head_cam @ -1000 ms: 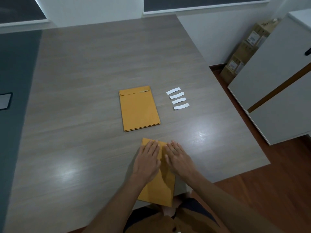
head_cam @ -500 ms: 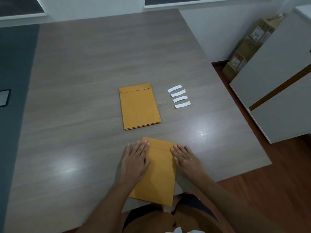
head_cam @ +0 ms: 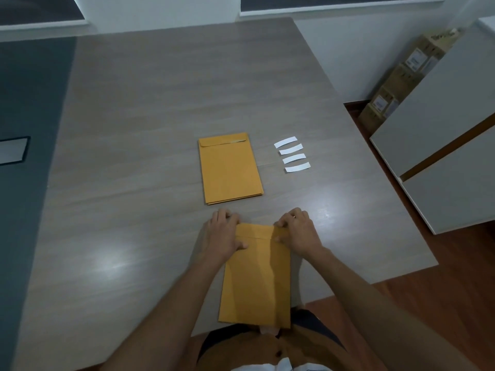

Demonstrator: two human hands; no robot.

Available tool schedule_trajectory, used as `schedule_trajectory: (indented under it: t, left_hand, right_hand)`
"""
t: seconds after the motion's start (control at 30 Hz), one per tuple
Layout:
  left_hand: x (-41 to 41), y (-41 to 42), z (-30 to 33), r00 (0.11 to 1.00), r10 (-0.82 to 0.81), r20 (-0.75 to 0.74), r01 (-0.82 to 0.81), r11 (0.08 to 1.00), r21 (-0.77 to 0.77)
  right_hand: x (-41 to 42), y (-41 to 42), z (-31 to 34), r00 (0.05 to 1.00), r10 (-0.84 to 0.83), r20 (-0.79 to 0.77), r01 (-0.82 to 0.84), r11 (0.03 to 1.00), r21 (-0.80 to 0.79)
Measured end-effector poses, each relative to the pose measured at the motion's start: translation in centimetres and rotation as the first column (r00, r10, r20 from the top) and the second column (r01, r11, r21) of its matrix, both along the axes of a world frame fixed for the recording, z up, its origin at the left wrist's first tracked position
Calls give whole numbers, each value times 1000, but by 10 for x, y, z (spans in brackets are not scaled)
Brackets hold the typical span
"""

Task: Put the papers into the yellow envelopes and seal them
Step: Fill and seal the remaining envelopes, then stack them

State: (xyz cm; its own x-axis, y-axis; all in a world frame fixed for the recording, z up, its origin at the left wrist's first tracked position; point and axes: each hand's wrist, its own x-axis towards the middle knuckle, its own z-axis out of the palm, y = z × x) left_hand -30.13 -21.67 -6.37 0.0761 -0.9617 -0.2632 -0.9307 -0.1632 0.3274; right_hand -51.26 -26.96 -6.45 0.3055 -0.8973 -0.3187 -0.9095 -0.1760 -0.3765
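Note:
A yellow envelope [head_cam: 257, 277] lies lengthwise at the table's near edge, its lower end hanging over the edge and its flap folded down at the far end. My left hand [head_cam: 222, 234] grips the envelope's top left corner, thumb on the front. My right hand [head_cam: 297, 231] pinches the top right corner at the flap. A stack of yellow envelopes [head_cam: 230, 168] lies flat in the middle of the table, flaps at the far end. No loose papers are visible.
Several white paper strips [head_cam: 292, 154] lie in a column right of the stack. The grey wooden table [head_cam: 160, 103] ends at the right above a brown floor. A white cabinet [head_cam: 450, 156] and cardboard boxes [head_cam: 401, 84] stand to the right.
Both hands slid apart from the middle of the near envelope to its top corners and closed on them. The flap now lies folded down.

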Motion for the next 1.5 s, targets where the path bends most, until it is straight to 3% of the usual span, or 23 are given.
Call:
schedule_trajectory:
  t: [0.1, 0.17, 0.27, 0.47, 0.63, 0.87, 1.17, 1.4, 1.5]
  left_hand:
    - [6, -3, 7, 981, 97, -170, -89, 994, 57]
    - [18, -8, 10, 901, 224, -372, -197, 974, 109]
    - [42, -25, 19, 775, 338, -534, -346, 934, 90]
    - [83, -89, 34, 613, 483, -625, -584, 810, 53]
    - [105, -146, 37, 584, 540, -606, -674, 739, 9]
    - [127, -213, 18, 613, 552, -566, -666, 746, 6]
    - [144, -231, -8, 900, 347, -265, -364, 931, -16]
    - [142, -226, -4, 937, 309, -161, -288, 947, 145]
    - [131, -209, 1, 918, 342, -201, -293, 926, 238]
  right_hand:
    - [9, -10, 7, 992, -32, 120, 16, 990, 138]
    - [16, -19, 15, 960, -102, 261, 52, 980, 192]
    - [32, -41, 32, 901, -171, 398, 116, 981, 158]
    - [81, -115, 53, 890, -172, 422, 154, 985, 76]
    - [123, -175, 50, 918, -169, 359, 168, 985, 35]
    - [154, -242, 26, 933, -165, 321, 167, 986, 22]
    - [163, -262, -2, 974, -53, 220, 48, 998, 28]
    - [160, -257, 0, 995, 70, 64, -75, 994, 77]
    - [150, -238, 0, 997, 55, 57, -63, 989, 133]
